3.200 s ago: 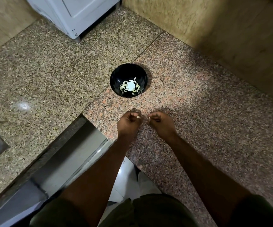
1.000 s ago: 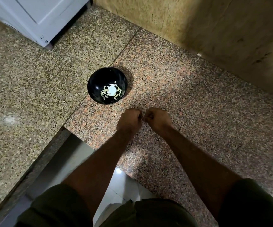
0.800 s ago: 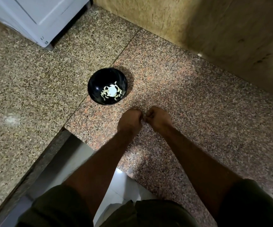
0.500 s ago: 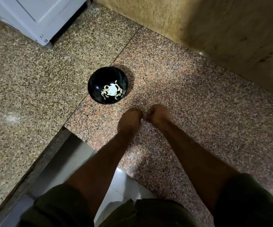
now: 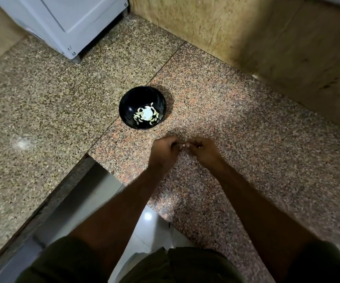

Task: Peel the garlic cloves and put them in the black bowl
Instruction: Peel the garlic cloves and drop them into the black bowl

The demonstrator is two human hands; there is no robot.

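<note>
Head view, worktop: a speckled granite counter [image 5: 246, 123] fills most of the frame, with a seam running diagonally past the bowl; a cut-out edge opens at lower left onto a pale floor.
Head view, black bowl [image 5: 128, 103]: stands upright on the counter, just beyond the hands and slightly to their left, apart from both.
Head view, peeled cloves [image 5: 138, 116]: pale yellowish pieces lie in a ring on the bowl's bottom, around a bright white glare spot at the centre.
Head view, left hand [image 5: 164, 151]: fingers curled inward, fingertips turned toward the right hand, pinching a small pale piece.
Head view, right hand [image 5: 202, 149]: fingers likewise curled, thumb and fingertips meeting the left hand's at the same small piece.
Head view, garlic clove [image 5: 183, 146]: only a pale sliver shows between the two sets of fingertips, held above the counter on the near side of the bowl; whether skin remains on it cannot be told.
Head view, white appliance [image 5: 63, 23]: stands at the far left corner of the counter, well apart from the bowl.
Head view, wall [image 5: 246, 27]: mottled tan cladding rises along the counter's far right edge.
Head view, clothing: dark olive sleeves [image 5: 63, 260] cover both upper arms at the bottom edge.
</note>
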